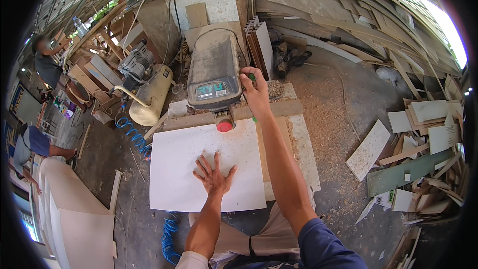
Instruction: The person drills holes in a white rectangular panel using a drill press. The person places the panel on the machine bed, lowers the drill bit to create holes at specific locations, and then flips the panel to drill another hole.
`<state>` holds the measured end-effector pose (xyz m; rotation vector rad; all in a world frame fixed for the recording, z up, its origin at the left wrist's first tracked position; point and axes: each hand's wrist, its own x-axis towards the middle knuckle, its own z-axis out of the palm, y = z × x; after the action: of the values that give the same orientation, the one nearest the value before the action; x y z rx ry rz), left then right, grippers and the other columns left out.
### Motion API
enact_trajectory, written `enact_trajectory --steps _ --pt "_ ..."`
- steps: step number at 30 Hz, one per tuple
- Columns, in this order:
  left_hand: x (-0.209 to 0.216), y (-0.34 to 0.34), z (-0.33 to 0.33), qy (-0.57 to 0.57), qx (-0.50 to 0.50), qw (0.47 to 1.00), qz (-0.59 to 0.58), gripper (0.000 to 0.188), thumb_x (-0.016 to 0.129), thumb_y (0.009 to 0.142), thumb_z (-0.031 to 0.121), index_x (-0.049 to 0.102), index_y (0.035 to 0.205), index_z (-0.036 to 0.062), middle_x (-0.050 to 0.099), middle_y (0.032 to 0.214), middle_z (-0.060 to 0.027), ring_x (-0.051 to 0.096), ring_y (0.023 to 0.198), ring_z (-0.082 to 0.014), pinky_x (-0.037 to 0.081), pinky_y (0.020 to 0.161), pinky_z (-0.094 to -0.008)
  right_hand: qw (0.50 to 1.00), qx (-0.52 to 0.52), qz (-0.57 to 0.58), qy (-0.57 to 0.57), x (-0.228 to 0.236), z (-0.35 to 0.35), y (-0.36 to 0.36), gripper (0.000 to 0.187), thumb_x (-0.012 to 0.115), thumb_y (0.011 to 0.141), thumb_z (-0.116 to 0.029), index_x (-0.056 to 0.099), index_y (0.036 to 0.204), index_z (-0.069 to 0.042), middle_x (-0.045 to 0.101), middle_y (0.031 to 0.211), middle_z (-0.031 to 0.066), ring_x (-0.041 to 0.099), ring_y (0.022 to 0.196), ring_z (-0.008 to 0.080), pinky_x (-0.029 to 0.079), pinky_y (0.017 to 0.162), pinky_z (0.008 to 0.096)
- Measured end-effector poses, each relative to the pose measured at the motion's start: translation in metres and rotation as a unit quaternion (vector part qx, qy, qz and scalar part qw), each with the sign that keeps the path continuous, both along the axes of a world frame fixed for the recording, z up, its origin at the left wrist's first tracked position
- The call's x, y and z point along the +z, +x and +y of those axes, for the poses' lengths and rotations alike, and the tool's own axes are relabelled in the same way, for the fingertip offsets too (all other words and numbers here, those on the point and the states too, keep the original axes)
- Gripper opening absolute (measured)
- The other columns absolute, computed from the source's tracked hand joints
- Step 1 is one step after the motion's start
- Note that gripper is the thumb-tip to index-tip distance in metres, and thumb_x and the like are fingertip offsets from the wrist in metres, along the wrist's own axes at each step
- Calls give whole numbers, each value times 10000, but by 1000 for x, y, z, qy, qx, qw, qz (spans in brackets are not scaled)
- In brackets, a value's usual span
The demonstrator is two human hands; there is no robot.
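Observation:
A white board (167, 174) lies flat in front of me, its far edge beneath the head of a dusty grey drill press (211, 60). My left hand (214, 175) rests palm down on the board with fingers spread. A red round part (224, 126) at the front of the press hangs over the board's far edge. On the right side of the press, my right hand (255, 89) is closed around a green-knobbed lever (251, 76). A second green knob (254, 119) shows beside my right wrist. The tip of the drill bit is hidden from above.
Beyond the board, a wooden strip (286, 108) crosses the work table (304, 144). A cream air compressor (152, 99) and blue coiled hose (132, 130) are at left. Scrap boards (423, 124) pile up at right, near sawdust (323, 104). Two people (50, 69) are at far left.

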<state>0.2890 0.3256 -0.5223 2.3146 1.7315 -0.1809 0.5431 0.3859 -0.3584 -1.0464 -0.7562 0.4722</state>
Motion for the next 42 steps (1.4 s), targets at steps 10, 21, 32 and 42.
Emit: enact_trajectory --steps 10,21,32,42 --pt "0 0 0 -3 0 1000 6 1031 428 872 878 85 1676 330 -108 1724 -214 -136 1582 -432 -58 1210 -698 1000 -4 -2 14 -4 2 -1 184 613 1037 -127 613 1178 -9 636 959 36 555 883 118 473 787 280" --pt "-3 1 0 0 1 1000 -4 1032 445 870 871 93 1676 331 -102 1724 -215 -137 1582 -431 -69 1212 -693 1000 -6 -19 10 -10 4 3 181 617 1054 -210 622 1201 -104 613 960 -41 536 869 62 452 746 245" --pt "-2 0 0 3 2 1000 -2 1040 441 867 875 109 1677 314 -80 1728 -216 -129 1585 -425 -69 1211 -697 1000 9 -2 1 -6 0 -1 189 616 1064 -252 628 1208 -132 604 959 -77 533 860 30 446 726 224" --pt "-1 1 0 4 3 1000 -2 1040 435 865 880 109 1676 317 -95 1727 -212 -129 1585 -425 -70 1208 -699 1000 14 9 4 -7 -2 -1 175 619 1064 -232 632 1205 -129 614 958 -75 542 858 31 449 727 226"
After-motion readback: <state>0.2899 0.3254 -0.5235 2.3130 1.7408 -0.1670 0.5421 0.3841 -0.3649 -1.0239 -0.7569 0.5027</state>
